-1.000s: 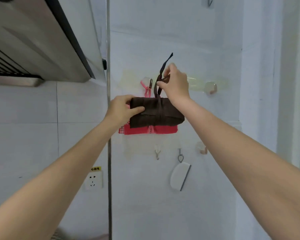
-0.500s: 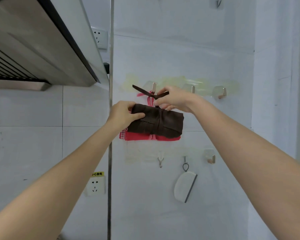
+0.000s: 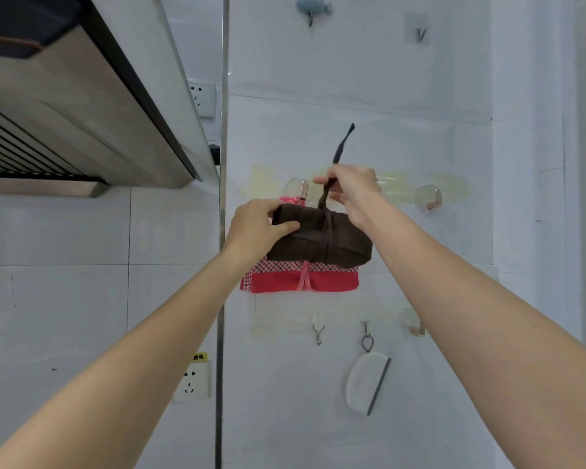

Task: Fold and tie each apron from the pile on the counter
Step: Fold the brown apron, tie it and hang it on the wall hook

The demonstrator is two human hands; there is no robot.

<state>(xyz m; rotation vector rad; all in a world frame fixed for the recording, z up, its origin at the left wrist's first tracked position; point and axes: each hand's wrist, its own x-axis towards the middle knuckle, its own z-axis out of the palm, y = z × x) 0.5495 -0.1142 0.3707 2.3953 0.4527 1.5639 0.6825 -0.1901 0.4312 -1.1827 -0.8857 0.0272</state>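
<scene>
Both arms raised toward a white wall panel. Left hand (image 3: 257,228) grips the left end of a folded brown apron (image 3: 322,240), thumb curled over its front, fingers behind. Right hand (image 3: 351,189) pinches the apron's brown strap (image 3: 340,150) between thumb and fingers; the strap's free end sticks up above the fist, its lower part running down around the bundle's middle. Brown apron held in front of a folded red apron (image 3: 301,279), checked band on top, which hangs from a wall hook (image 3: 303,191). Further hook (image 3: 433,198) to the right. Range hood (image 3: 82,106) upper left; white scraper (image 3: 366,384) hanging lower down.
</scene>
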